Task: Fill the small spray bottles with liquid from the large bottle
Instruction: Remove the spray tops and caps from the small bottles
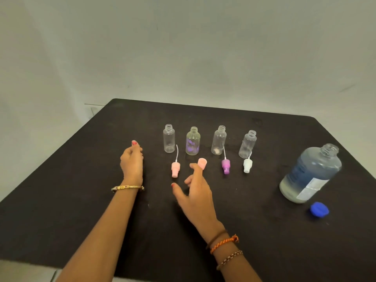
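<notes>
On the black table (81, 200), left hand (131, 161) loosely curled, right hand (198, 197) spread, both empty.

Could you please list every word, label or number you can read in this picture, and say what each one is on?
No text can be read.
Large bottle: it carries a white label and a bluish one, both too blurred to read.
Second small bottle: purple markings, too blurred to tell if they are words.

black table (81, 210), spray bottles (169, 138), large bottle (309, 174)
</notes>
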